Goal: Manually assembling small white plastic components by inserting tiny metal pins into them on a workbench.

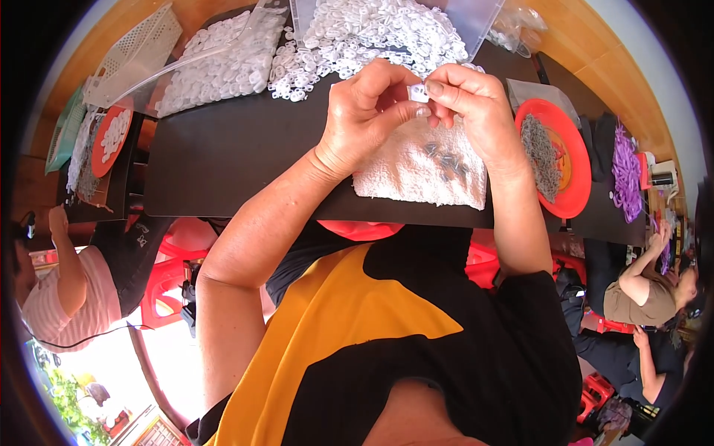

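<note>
Between the fingertips of both hands is a small white plastic piece [418,93], held up over the table. My left hand [368,104] is closed, thumb and fingers pinching it from the left. From the right, my right hand [476,111] closes on the same piece with thumb and forefinger. Fingers partly cover it, so its full shape is hidden. Below the hands lies a pale, fluffy cloth [387,178] at the table's near edge. Several small grey metal parts [450,160] rest on that cloth. Past my hands, many white plastic pieces [305,70] spill across the tabletop.
A clear bin [476,33] and a plastic bag [216,67] hold more white pieces. At right, a red bowl [573,201] contains grey metal parts, near purple strips [627,175]. Other people sit at left [78,290] and right [643,297]. The dark table [223,163] ends before my torso.
</note>
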Demonstrator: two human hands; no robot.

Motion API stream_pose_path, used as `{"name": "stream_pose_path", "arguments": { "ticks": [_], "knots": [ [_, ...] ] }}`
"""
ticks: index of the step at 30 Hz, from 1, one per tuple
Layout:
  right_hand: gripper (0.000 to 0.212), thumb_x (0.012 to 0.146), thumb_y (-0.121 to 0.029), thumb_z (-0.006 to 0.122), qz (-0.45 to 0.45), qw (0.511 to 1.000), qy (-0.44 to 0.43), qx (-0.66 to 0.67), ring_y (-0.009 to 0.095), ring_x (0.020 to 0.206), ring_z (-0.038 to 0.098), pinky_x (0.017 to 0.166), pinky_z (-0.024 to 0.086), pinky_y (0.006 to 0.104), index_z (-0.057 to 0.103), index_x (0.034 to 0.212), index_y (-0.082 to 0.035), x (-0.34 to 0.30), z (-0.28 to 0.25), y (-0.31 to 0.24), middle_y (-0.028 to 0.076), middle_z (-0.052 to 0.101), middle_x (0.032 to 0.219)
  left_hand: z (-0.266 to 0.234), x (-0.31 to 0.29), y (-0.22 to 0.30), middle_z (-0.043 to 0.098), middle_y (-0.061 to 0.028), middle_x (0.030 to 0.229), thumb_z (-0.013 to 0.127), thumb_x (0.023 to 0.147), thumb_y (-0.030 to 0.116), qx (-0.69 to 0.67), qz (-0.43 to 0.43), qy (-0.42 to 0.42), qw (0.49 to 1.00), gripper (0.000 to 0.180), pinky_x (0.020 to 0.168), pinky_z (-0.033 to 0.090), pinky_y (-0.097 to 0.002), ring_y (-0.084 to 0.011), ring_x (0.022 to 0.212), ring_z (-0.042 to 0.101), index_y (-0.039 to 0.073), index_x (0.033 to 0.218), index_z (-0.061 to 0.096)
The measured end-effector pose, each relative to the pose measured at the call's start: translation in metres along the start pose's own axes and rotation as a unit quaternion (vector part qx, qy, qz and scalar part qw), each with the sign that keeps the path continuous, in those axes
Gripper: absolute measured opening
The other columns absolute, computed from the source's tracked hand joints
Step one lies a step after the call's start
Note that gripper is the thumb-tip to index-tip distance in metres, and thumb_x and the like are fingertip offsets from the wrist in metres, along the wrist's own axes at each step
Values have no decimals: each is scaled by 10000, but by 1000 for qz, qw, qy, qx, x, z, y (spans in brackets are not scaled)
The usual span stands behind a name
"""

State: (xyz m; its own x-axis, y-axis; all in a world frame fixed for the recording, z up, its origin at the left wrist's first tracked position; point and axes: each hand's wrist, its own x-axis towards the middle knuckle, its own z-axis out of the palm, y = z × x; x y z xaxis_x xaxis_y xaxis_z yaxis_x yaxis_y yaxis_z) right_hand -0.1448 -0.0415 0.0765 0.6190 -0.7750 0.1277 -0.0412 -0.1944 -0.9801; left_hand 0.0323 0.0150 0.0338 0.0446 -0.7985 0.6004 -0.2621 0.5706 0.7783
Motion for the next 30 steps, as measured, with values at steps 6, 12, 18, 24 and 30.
{"name": "stream_pose_path", "arguments": {
  "ticks": [6,12,18,24,30],
  "knots": [
    [188,925,-154,580,19,1000,-8,11,72,593,509,575,409,214,639,890,21,-2,3,-2,5,562,687,1,-3,-2,619,-42,789,767,750,3,20,41,18,999,250,634,519,-225,-99,690,620,17,938,604],
    [180,925,-145,576,28,999,-32,26,67,596,512,567,411,209,634,882,19,-1,0,0,6,567,690,1,-3,0,626,-39,795,764,758,3,6,31,13,999,236,649,522,-226,-96,704,622,16,935,608],
    [179,926,-156,582,15,1000,-8,6,55,594,505,562,405,196,630,858,2,-2,0,-4,-4,572,689,4,-3,2,634,-34,805,757,782,18,-69,-8,8,998,218,668,527,-220,-76,726,625,11,947,615],
    [191,923,-168,593,8,999,-40,-1,58,606,526,555,401,189,629,835,-2,-1,-1,0,-8,583,699,2,-3,7,635,-37,803,763,789,46,-29,18,-4,999,226,654,528,-217,-72,719,626,7,952,611],
    [189,916,-165,606,27,998,-63,-1,62,594,531,540,395,184,632,838,5,-2,3,-1,6,589,701,0,-8,5,637,-43,800,766,787,49,-6,46,-5,999,216,633,528,-223,-78,708,628,8,915,596]
  ]
}}
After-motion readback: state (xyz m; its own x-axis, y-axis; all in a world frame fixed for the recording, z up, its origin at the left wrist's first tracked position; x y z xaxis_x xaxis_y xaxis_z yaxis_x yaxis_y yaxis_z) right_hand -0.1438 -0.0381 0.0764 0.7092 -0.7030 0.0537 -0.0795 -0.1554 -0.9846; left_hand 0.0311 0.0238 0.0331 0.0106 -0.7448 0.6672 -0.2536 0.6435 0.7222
